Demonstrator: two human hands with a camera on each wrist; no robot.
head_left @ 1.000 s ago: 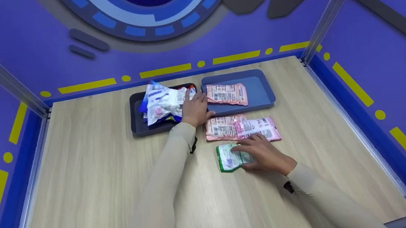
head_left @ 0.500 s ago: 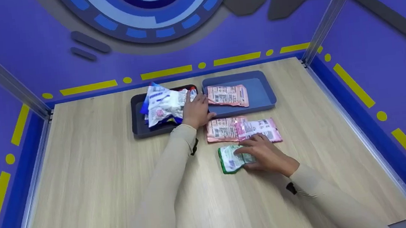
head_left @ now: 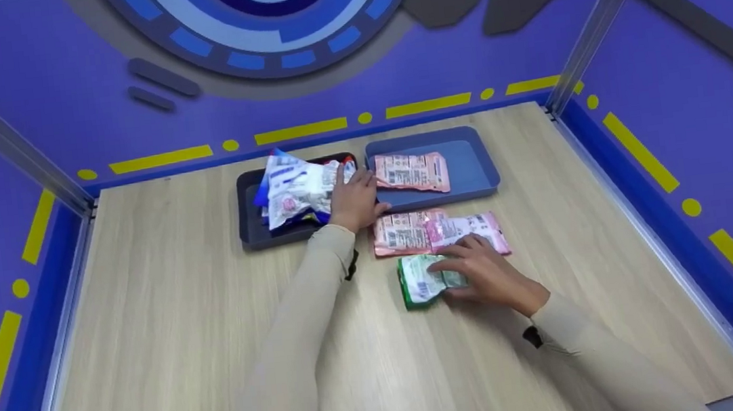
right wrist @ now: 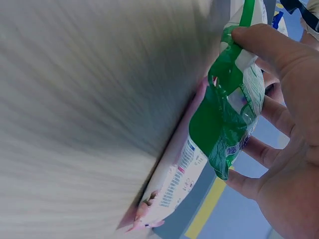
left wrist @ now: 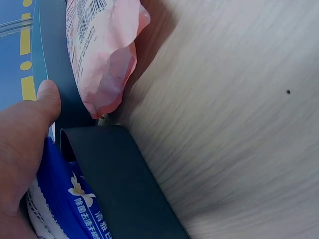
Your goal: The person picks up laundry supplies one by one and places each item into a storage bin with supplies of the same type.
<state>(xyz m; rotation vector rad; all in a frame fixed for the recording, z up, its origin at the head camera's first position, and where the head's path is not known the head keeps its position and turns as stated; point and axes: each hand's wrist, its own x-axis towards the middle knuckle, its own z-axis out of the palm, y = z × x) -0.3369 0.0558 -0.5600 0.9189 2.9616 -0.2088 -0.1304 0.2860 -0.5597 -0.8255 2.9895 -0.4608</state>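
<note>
My left hand (head_left: 354,200) rests with extended fingers over the adjoining walls of a dark tray (head_left: 258,239) and a blue-grey tray (head_left: 471,160), beside a white bag (head_left: 297,192) in the dark one. In the left wrist view its thumb (left wrist: 49,97) lies against the blue-grey tray's wall. My right hand (head_left: 493,274) holds a soft green-and-white packet (head_left: 418,278), thumb on one edge and fingers on the other in the right wrist view. Just beyond that packet lie a pink-and-white packet (head_left: 478,228) and a peach packet (head_left: 400,234), their edges meeting.
Another peach packet (head_left: 411,172) lies in the blue-grey tray. A blue packet (left wrist: 75,199) with a flower print sits in the dark tray near my left hand. Bare wood tabletop (head_left: 166,308) spreads to the left, and purple panels (head_left: 71,114) stand around the table.
My right hand has shifted slightly right and away from me, bringing the green-and-white packet closer to the pink-and-white and peach packets. My left hand has stayed in place.
</note>
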